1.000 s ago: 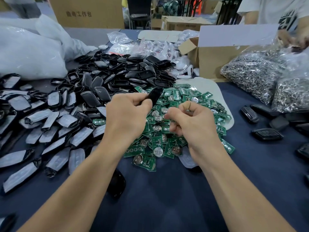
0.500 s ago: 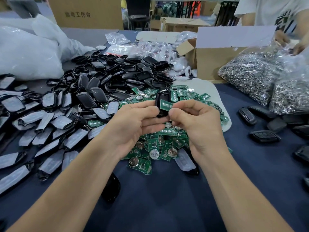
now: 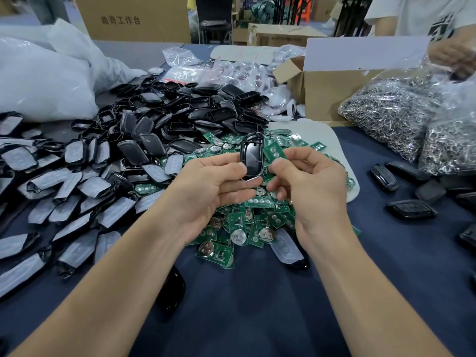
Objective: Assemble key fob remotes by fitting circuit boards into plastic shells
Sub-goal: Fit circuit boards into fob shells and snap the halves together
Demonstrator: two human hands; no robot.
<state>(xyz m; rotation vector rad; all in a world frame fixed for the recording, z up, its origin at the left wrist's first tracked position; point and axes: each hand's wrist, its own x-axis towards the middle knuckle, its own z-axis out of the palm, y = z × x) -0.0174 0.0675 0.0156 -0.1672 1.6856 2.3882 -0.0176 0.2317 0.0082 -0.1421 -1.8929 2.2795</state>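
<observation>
1. While the left hand (image 3: 206, 186) pinches a black plastic shell (image 3: 251, 161) by its lower end, thumb on top, the right hand (image 3: 314, 186) pinches a green circuit board (image 3: 274, 153) by its edges. The board is just beside the shell's right rim and not yet seated.
2. Shell, as judged: light, stiff and glossy, so likely slippery. Grip it by the side walls.
3. Board, as judged: light, thin, rigid, with fragile components. Hold the bare edges only.
4. Directly beneath both hands lies a heap of boards (image 3: 247, 222) on the desk (image 3: 257, 318).
5. Beyond the left hand are loose shells (image 3: 180, 119); outboard of the right hand are closed fobs (image 3: 409, 210).
</observation>
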